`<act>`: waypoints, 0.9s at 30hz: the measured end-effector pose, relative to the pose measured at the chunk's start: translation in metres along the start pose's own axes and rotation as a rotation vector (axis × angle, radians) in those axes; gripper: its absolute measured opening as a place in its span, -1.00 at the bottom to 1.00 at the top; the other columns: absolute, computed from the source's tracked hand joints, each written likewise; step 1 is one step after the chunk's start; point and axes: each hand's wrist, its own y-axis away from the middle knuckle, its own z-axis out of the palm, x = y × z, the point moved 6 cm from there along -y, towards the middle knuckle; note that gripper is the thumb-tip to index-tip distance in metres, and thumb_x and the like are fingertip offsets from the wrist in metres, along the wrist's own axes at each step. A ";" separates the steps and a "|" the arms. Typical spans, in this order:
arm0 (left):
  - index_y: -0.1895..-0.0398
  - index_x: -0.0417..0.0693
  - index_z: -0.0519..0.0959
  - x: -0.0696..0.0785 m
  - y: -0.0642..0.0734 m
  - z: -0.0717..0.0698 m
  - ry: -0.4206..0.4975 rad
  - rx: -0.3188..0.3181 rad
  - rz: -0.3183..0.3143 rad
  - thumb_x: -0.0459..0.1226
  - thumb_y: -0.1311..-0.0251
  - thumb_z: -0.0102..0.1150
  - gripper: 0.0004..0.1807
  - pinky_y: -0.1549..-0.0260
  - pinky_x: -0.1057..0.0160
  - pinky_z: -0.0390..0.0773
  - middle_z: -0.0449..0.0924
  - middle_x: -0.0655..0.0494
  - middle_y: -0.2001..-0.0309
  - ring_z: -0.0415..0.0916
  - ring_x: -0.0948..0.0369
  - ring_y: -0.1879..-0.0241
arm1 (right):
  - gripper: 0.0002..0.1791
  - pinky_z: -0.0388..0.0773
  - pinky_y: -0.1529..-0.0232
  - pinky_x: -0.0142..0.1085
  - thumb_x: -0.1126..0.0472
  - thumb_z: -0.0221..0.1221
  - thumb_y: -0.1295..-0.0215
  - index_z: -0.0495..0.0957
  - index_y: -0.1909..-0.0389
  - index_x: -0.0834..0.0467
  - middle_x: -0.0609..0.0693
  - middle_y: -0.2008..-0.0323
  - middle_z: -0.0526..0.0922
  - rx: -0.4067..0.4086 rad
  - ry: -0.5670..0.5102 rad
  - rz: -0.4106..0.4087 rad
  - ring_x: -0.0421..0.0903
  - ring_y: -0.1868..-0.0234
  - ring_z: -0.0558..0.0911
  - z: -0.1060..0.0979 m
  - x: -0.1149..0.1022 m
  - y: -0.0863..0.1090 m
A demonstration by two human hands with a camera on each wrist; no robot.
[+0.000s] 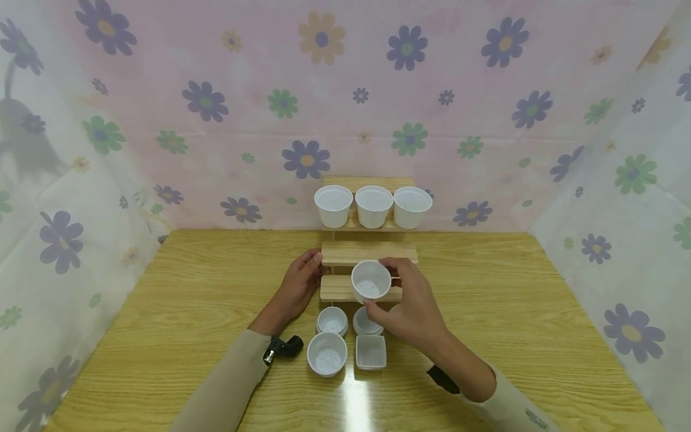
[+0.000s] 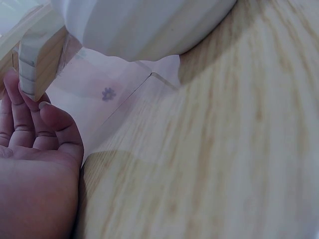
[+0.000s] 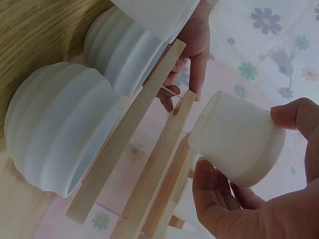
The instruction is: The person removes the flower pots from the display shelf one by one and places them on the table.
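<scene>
A small round white pot (image 1: 371, 281) is pinched between the thumb and fingers of my right hand (image 1: 415, 306), over the lower steps of a tiered wooden stand (image 1: 369, 253). In the right wrist view the pot (image 3: 239, 139) is tilted, with its plain smooth side showing. My left hand (image 1: 300, 283) grips the left end of the stand, its fingers and thumb at a step's edge. The same wooden end (image 2: 42, 59) shows at the fingertips in the left wrist view. Three white pots (image 1: 373, 207) stand in a row on a higher step.
In front of the stand are two ribbed white pots (image 1: 332, 321), (image 1: 368, 322), a larger round pot (image 1: 327, 355) and a square pot (image 1: 370, 353). A flowered cloth (image 1: 345, 120) hangs behind and beside the wood-grain table (image 1: 216, 312).
</scene>
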 end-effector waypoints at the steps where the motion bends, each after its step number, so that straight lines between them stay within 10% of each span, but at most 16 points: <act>1: -0.12 -0.04 0.52 0.000 0.000 0.000 0.002 0.002 -0.003 -0.19 -0.67 0.01 -0.82 0.02 0.32 0.59 0.59 0.15 0.09 0.57 0.26 0.15 | -0.19 0.72 -0.02 -0.13 0.27 0.62 0.01 0.46 -0.27 0.26 0.07 -0.10 0.62 -0.002 0.001 0.000 0.00 -0.04 0.66 0.000 0.000 0.001; 27: -0.12 -0.03 0.51 0.000 0.003 0.001 0.011 0.004 -0.007 -0.19 -0.68 0.00 -0.83 0.02 0.32 0.59 0.58 0.16 0.08 0.57 0.26 0.15 | -0.15 0.72 0.05 -0.17 0.29 0.62 0.04 0.50 -0.34 0.17 0.00 -0.09 0.58 -0.019 0.003 -0.030 -0.07 -0.03 0.61 -0.010 -0.002 0.031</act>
